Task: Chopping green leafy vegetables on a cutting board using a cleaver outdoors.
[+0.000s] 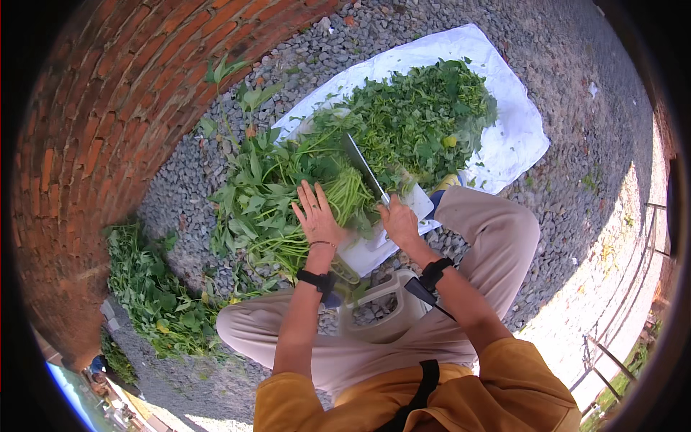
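Note:
My right hand (400,220) grips the handle of a cleaver-like knife (365,167), whose broad blade points up and left beside the cut ends of green stems (348,195). Fingers spread, my left hand (318,216) lies on the bundle of leafy stems (259,194); whether it presses them is hard to tell. Beneath the greens a white cutting board (418,202) shows in part. Past the blade, a large heap of chopped leaves (426,119) covers much of a white sheet (513,116).
Between my legs stands a pale plastic container or stool (378,324). A second pile of leafy stems (156,291) lies on the gravel (567,140) at the left, near a brick wall (97,140). My shoe (445,184) touches the sheet's edge.

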Motion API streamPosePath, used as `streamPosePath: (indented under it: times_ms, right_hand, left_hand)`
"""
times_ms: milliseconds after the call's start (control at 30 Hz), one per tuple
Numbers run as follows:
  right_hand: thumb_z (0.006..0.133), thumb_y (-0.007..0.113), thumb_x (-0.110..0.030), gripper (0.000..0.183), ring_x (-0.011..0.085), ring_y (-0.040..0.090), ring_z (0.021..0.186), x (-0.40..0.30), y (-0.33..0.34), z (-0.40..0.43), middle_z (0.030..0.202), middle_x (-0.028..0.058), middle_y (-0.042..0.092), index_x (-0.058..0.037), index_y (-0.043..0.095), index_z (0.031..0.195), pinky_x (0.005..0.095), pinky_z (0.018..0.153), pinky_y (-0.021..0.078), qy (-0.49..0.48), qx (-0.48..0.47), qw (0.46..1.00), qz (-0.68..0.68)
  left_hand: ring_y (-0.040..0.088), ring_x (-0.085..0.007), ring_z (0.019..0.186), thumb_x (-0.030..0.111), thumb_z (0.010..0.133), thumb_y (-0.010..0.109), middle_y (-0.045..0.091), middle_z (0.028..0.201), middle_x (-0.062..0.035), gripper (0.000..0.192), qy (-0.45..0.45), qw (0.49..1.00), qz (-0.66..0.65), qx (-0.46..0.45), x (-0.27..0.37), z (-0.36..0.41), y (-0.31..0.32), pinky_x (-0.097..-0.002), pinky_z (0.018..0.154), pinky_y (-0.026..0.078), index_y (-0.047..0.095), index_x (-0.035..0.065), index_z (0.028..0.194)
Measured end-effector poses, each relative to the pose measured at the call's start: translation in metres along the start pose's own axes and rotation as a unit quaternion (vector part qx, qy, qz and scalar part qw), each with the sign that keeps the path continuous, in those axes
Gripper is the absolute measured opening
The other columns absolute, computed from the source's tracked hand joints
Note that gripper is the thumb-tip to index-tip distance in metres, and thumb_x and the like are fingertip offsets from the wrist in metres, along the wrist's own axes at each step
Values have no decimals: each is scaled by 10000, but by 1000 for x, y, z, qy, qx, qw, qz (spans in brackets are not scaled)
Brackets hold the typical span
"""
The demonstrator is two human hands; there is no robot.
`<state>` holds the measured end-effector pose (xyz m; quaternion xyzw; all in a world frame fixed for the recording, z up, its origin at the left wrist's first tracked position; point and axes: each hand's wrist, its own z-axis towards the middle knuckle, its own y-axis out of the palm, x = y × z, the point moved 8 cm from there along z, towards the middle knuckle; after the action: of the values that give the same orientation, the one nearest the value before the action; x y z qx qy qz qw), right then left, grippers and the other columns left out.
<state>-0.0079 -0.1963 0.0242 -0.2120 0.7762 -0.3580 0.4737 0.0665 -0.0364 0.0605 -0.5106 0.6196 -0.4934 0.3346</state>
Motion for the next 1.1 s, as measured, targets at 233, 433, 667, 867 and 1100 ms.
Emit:
streamPosePath:
  times_ms: [233,433,667,867,1100]
  right_hand:
    - [828,534,-225,254,398,544,562,-87,-98,9,607,226,543,9,452,884,449,484,415,-119,93,984,90]
    - [810,576,-209,243,359,539,513,-124,-117,11,554,182,523,-7,451,864,394,444,418,-283,146,932,171]
    - [838,524,-282,286,382,558,564,-35,-34,35,553,207,541,-9,439,847,428,489,451,-174,-41,973,-144]
    - [833,533,-290,299,385,552,551,-119,-97,30,562,210,544,-4,444,837,423,481,448,-259,68,958,97]
    - [830,531,-305,316,367,572,580,-21,-19,46,573,192,560,2,463,851,418,509,464,-179,-61,973,-131]
  left_hand:
    - [435,-274,1054,251,514,740,490,1041,-147,756,72,990,124,0,-2,34,13,-364,1009,214,367,-31,1108]
    - [533,-247,885,156,548,680,560,898,-126,503,92,989,96,-59,-7,49,24,-322,819,346,410,35,955]
    - [554,-217,893,193,576,669,590,885,-90,462,90,986,118,-83,0,57,37,-307,832,346,427,89,956]
    - [553,-217,899,199,571,683,593,892,-93,494,78,987,104,-93,-9,57,35,-312,832,344,436,86,984]
    - [550,-212,897,229,574,703,590,894,-86,495,72,984,108,-121,6,60,33,-314,827,340,444,94,974]
